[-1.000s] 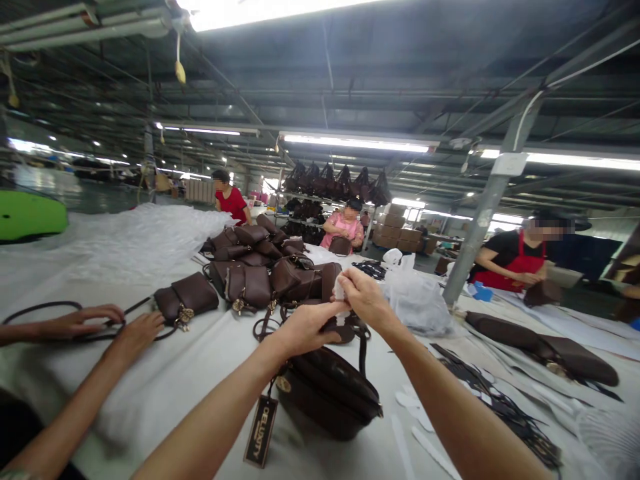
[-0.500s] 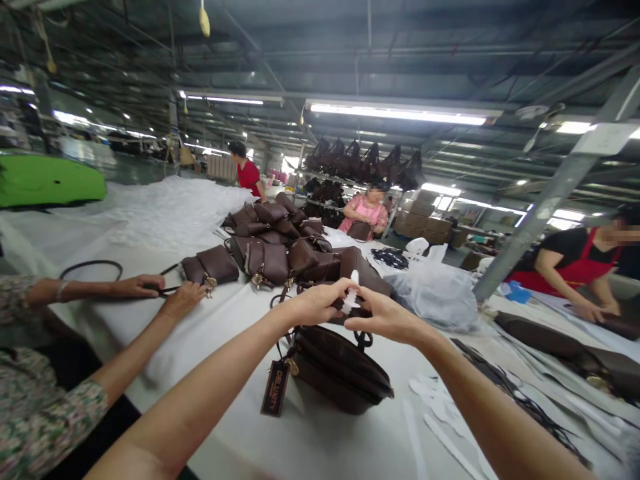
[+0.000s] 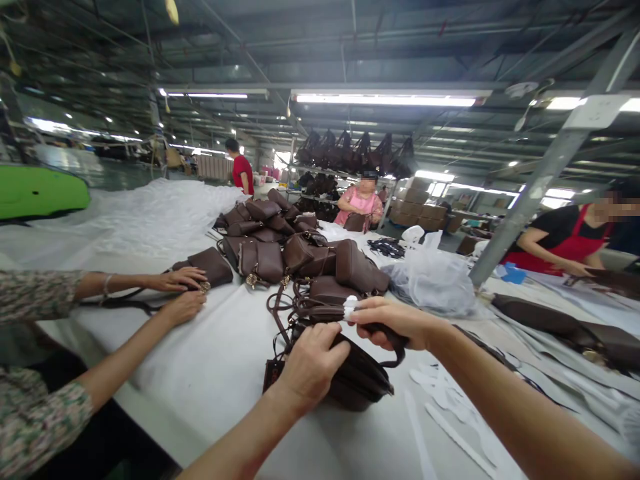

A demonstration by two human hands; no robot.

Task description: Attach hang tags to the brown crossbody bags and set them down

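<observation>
A dark brown handbag (image 3: 357, 393) stands on the white-covered table in front of me, its zipped top facing up. My left hand (image 3: 316, 363) is closed on its top edge with the fingers curled; the fingertips are partly hidden. My right hand (image 3: 393, 321) grips the bag's dark handle (image 3: 400, 343), which arches over the top. A white piece of wrapping (image 3: 351, 307) shows at the right fingertips. Behind my left wrist, a dark hang tag (image 3: 273, 375) is partly covered.
A heap of brown bags (image 3: 263, 260) lies beyond. To the left, a co-worker's hands (image 3: 183, 290) rest at another brown bag (image 3: 213, 267). Clear plastic (image 3: 433, 280), white strips (image 3: 450, 413) and a slanted metal post (image 3: 535, 193) are on the right. Other people work farther back.
My hands have parted from the white piece above the bag. The left came down onto the bag's top; the right lowered onto the handle. The co-worker's hands moved onto their bag.
</observation>
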